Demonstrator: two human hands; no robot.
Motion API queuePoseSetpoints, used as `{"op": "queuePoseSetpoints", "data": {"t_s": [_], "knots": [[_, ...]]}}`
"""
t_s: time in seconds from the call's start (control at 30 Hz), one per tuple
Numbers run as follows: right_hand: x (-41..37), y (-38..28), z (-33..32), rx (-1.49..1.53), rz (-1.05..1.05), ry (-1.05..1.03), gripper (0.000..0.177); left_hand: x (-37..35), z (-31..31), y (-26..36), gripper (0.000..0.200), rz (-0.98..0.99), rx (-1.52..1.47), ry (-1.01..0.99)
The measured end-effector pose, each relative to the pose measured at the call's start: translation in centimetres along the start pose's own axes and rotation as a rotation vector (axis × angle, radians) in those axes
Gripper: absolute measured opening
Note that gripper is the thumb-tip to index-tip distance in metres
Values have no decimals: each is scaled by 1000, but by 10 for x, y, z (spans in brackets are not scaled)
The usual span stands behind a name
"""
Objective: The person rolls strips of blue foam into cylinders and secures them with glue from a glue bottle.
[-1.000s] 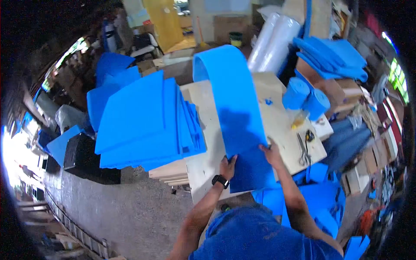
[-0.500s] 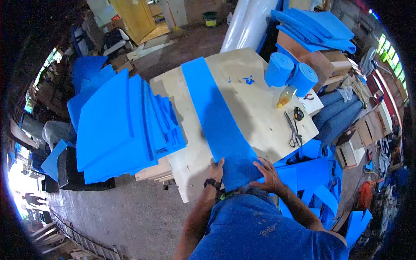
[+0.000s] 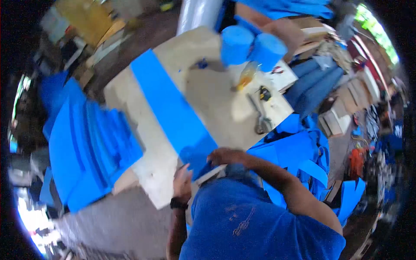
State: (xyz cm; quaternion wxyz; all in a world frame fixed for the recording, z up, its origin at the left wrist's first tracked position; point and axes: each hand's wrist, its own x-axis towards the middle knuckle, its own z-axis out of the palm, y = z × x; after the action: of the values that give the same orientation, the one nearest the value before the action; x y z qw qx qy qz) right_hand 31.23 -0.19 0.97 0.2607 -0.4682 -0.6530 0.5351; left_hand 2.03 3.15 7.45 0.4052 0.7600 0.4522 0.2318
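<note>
A long blue foam strip (image 3: 167, 104) lies across the plywood tabletop (image 3: 208, 108) and runs toward my body. At its near right edge, my right hand (image 3: 226, 157) is closed with the fingers bent down onto the foam. My left hand (image 3: 183, 182), blurred and wearing a dark wristwatch, is beside the strip's near left edge with its fingers extended. I see nothing held in it. Farther right on the tabletop are scissors (image 3: 260, 117), a black and yellow tape measure (image 3: 263, 93) and a bottle of amber liquid (image 3: 247, 77).
Blue foam sheets (image 3: 86, 147) are stacked at the left. Two blue foam rolls (image 3: 237, 43) stand at the table's far right. Blue offcuts (image 3: 290, 149) hang and pile up close to my right arm. Dark blue rolls (image 3: 314, 84) lie beyond the table's right edge.
My view has turned, so the table appears farther left and higher. My right hand has gone from spread to closed at the strip's near end. My left hand has come off the strip's edge.
</note>
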Motion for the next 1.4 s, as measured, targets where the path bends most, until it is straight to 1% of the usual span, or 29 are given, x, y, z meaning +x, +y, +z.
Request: {"op": "queuePoseSetpoints", "data": {"t_s": [0.03, 0.07, 0.1, 0.13, 0.17, 0.23, 0.27, 0.3, 0.33, 0.4, 0.43, 0.5, 0.6, 0.63, 0.73, 0.83, 0.93, 1.03, 1.13, 1.23, 1.33, 1.4], "knots": [[30, 88, 17, 477, -126, -171, 35, -1, -2, 23, 36, 33, 174, -40], [36, 104, 23, 838, 235, -109, 32, -1, -3, 29, 38, -29, 229, -127], [40, 72, 10, 317, 194, -199, 30, -5, 6, 16, 37, -20, 191, -103], [39, 22, -15, -219, 102, -255, 29, -5, 13, 6, 35, -140, 119, -124], [35, 10, -14, -212, 117, -222, 29, -8, 28, -17, 31, -191, 10, -40], [27, 0, -16, -220, 162, -123, 31, -11, 40, -39, 29, -306, -25, 2], [25, -3, -14, -316, 68, -64, 30, -10, 48, -47, 27, -349, -47, 23], [20, -6, -8, -408, -27, -2, 29, -9, 52, -50, 24, -348, -56, 67], [16, -8, -2, -494, -121, 63, 27, -11, 55, -52, 24, -371, -68, 71], [11, -7, 2, -710, -252, -10, 31, -13, 57, -58, 23, -402, -89, 71], [6, -7, 7, -814, -312, -43, 33, -17, 60, -63, 21, -312, -14, 86], [-5, -4, 12, -834, -316, -89, 39, -20, 66, -69, 18, -117, 133, 115], [-13, -5, 10, -856, -312, -85, 46, -27, 68, -64, 17, 60, 79, 202], [-15, -8, 9, -857, -310, -77, 48, -31, 64, -60, 18, 26, 213, 136], [-18, -10, 14, -918, -295, -91, 47, -39, 53, -61, 23, 155, 387, 62], [-17, -6, 18, -946, -302, -81, 56, -37, 52, -69, 26, 323, 383, -31], [-20, -10, 26, -1012, -252, -52, 45, -42, 44, -61, 32, 330, 428, -50], [-20, -3, 36, -955, -223, 26, 54, -40, 37, -66, 35, 307, 422, -102], [-23, -12, 33, -922, -195, 83, 50, -29, 38, -78, 35, 276, 307, -127], [-23, -4, 28, -962, -312, 143, 42, -20, 33, -81, 34, 184, 267, -138], [-21, 3, 26, -918, -248, 131, 38, 0, 25, -70, 35, -186, 165, -317], [-16, 5, 27, -819, -106, 128, 39, 10, 23, -75, 40, -240, 80, -334]]}}
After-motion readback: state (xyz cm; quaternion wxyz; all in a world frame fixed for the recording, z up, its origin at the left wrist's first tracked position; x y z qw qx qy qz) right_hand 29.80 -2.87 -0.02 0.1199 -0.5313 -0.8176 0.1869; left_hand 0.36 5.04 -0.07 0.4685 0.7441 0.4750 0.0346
